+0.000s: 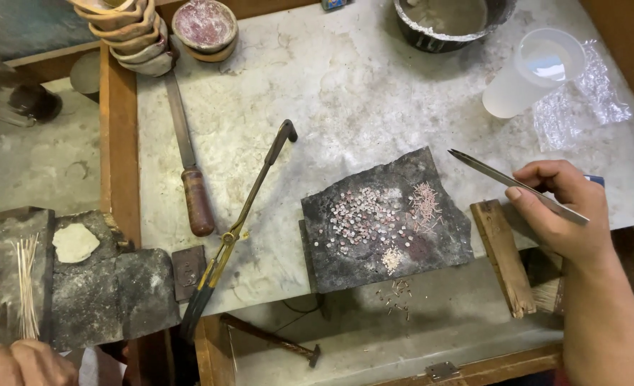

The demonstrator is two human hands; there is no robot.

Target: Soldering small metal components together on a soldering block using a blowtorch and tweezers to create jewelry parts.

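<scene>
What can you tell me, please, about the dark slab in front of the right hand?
The dark slab is a flat, rough, charcoal-grey block with uneven edges, looking like stone or scorched material. It lies flat on the pale worktop, its near edge reaching the worktop's front. Many tiny pale and pinkish round pieces are spread over it, with a cluster of thin coppery bits at its upper right. The right hand, holding metal tweezers, is apart from it.

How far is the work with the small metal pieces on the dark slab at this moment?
Many tiny round pieces and short thin bits already lie sorted in groups on the dark slab. The right hand holds tweezers beside the slab, their tips not touching any piece. The left hand rests near a bundle of thin wires. The torch lies unused on the bench, and some loose bits lie below the slab.
</scene>
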